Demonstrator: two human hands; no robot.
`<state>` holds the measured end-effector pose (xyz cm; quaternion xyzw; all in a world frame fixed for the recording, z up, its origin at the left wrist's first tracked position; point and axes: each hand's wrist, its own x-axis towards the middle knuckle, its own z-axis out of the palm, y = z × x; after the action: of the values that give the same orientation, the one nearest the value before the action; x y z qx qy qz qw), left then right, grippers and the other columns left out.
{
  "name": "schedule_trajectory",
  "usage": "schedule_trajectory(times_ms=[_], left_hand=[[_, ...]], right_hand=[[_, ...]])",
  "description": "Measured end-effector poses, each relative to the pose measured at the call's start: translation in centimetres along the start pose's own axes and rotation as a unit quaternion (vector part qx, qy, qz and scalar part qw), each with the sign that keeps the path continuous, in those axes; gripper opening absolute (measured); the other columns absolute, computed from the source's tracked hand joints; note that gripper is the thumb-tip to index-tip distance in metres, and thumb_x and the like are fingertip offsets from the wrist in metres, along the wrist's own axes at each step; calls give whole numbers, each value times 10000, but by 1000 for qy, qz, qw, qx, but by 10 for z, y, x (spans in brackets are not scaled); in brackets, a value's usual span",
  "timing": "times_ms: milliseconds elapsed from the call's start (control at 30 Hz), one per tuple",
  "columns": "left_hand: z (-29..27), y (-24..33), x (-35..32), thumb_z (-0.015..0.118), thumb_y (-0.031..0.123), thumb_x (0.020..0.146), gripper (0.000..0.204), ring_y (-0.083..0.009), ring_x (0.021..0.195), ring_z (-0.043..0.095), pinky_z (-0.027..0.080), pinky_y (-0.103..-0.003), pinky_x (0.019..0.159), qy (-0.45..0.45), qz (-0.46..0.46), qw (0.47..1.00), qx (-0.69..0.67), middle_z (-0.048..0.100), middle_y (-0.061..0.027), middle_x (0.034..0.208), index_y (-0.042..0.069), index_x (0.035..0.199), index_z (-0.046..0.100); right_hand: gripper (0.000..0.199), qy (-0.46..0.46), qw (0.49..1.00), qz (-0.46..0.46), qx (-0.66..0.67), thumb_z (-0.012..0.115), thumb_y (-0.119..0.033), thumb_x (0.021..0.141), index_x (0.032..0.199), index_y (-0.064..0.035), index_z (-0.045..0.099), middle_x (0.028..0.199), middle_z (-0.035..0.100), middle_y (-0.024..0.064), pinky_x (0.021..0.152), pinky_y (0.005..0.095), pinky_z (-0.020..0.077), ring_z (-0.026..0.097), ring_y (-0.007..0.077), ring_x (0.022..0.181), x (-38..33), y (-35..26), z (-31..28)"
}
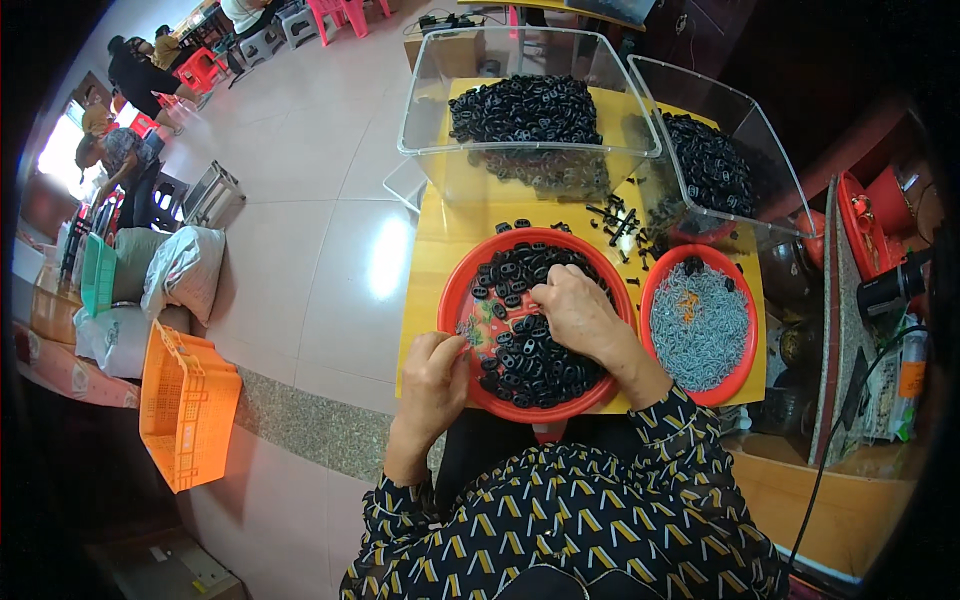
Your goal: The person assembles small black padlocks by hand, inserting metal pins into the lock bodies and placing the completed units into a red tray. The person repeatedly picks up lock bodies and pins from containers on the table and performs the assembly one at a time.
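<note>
A round red tray (449,300) lies in front of me, holding many small black oval pieces (530,362) with two holes each. My right hand (580,312) is over its middle, fingertips pinched together among the pieces. At the tray's left rim is my left hand (437,375), its thumb and fingers closed. Whatever either pinch holds is too small or hidden to name. To the right, an oval red tray (655,345) is filled with small silvery metal parts (702,335); a few orange bits lie on top.
Two clear plastic bins (530,150) (705,210) with black pieces stand at the table's far side. Loose black parts (622,222) lie on the yellow table (432,230). An orange crate (190,410) and white sacks (185,268) are on the left. Several people are farther back.
</note>
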<state>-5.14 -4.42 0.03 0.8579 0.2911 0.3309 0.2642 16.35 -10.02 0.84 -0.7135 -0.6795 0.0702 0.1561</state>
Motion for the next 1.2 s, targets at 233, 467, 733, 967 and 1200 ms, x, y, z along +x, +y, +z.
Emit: schedule_trajectory(times_ms=[233, 467, 733, 967, 1200], left_hand=[[-2, -4, -3, 598, -41, 678, 177, -317, 754, 536, 440, -378, 666, -4, -9, 1000, -6, 554, -152, 797, -14, 849, 564], [4, -2, -1, 603, -40, 669, 183, -305, 737, 530, 432, -377, 638, 3, 32, 999, 9, 546, -138, 787, -5, 843, 558], [23, 4, 23, 592, -51, 672, 152, -299, 751, 538, 441, -374, 646, -41, 77, 996, 2, 556, -139, 781, -1, 815, 590], [53, 4, 47, 599, 28, 663, 28, -334, 727, 539, 440, -397, 657, -132, 23, 990, 46, 543, -155, 705, 5, 680, 598], [63, 8, 52, 602, 12, 641, 83, -351, 704, 532, 440, -402, 673, -148, 19, 984, 97, 527, -182, 714, -13, 712, 566]], right_hand=[[82, -15, 996, -43, -76, 538, -69, 687, 732, -48, 603, 780, 508, 107, 718, 366, 438, 512, 262, 817, 8, -4, 5], [56, -1, 992, -70, -102, 521, -68, 688, 712, -47, 567, 764, 498, 95, 695, 362, 429, 507, 254, 799, 13, -6, 8], [74, -21, 986, -67, -149, 563, -87, 665, 703, -25, 551, 767, 505, 111, 658, 356, 416, 506, 259, 771, 12, -4, 14], [125, 61, 998, -25, -22, 576, -92, 693, 767, 5, 548, 798, 538, 167, 669, 388, 448, 532, 307, 778, 3, -5, -15], [83, 91, 973, 50, 205, 498, -44, 746, 757, 23, 450, 719, 524, 220, 617, 463, 423, 542, 395, 689, -30, -5, -26]])
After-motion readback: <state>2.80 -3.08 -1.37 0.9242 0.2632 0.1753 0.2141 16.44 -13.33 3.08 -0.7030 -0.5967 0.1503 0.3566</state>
